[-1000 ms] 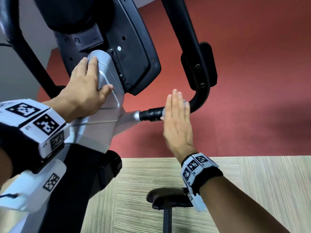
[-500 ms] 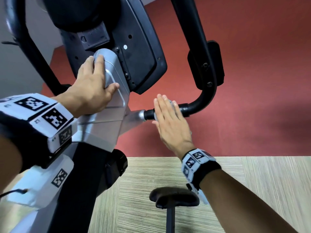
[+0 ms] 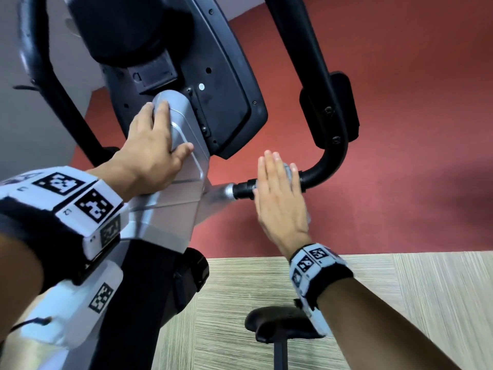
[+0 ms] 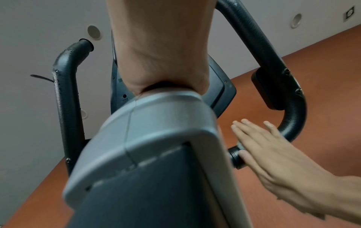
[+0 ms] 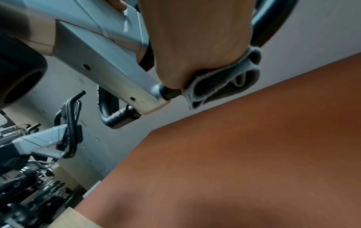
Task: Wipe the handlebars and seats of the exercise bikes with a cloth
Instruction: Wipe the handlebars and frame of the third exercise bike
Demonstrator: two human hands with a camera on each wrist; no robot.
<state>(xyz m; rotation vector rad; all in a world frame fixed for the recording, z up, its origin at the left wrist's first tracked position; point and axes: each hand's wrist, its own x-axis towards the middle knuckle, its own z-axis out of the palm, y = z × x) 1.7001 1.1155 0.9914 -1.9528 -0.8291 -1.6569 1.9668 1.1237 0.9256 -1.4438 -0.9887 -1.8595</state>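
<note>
Red carpet behind, right hand (image 3: 280,198) presses cloth (image 5: 224,80) on handlebar (image 3: 320,172), fingers (image 3: 274,166) straight.

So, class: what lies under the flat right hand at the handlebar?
Under the right hand a folded grey cloth is pressed against the black handlebar. Only the cloth's edges show; the stretch of bar beneath the palm is covered.

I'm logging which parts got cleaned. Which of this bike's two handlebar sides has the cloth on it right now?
The right-side handlebar: the right hand presses the grey cloth flat against it. The left-side handlebar is untouched.
</note>
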